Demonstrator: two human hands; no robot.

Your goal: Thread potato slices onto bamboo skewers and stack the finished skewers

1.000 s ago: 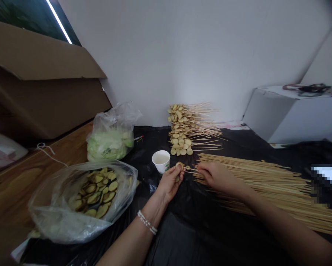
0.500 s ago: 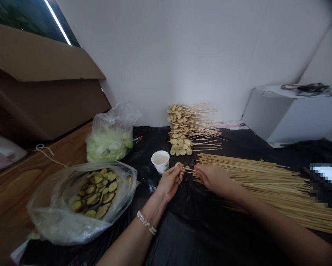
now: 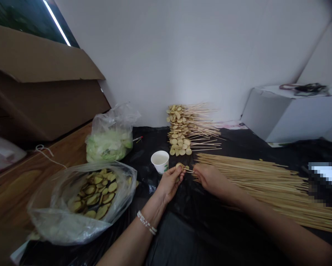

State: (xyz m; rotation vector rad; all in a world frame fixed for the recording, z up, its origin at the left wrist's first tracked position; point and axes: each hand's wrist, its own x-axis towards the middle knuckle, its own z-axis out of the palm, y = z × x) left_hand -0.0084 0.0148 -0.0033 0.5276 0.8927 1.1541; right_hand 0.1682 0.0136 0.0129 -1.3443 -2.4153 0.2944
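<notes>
My left hand point(image 3: 170, 181), a beaded bracelet on its wrist, pinches a potato slice point(image 3: 179, 165) just in front of a paper cup point(image 3: 160, 162). Closed around thin wooden skewers point(image 3: 189, 171), my right hand point(image 3: 207, 176) faces it from the right. The skewer tips reach the potato at my left fingertips; whether they go through it is hidden. Beyond my hands lies a stack of skewered potato slices point(image 3: 179, 127), sticks pointing right. Under and beside my right forearm spread many loose bamboo skewers point(image 3: 265, 188).
Left of my hands an open plastic bag point(image 3: 52, 218) holds potato slices, with a bag of pale green vegetable point(image 3: 109, 142) behind it. A cardboard box point(image 3: 44, 99) stands far left, a white box point(image 3: 276, 114) back right. Black plastic sheeting point(image 3: 177, 236) covers the table.
My right hand has shifted very slightly left, toward the potato slice, shortening the visible skewer between my hands. My left hand stays nearly in place.
</notes>
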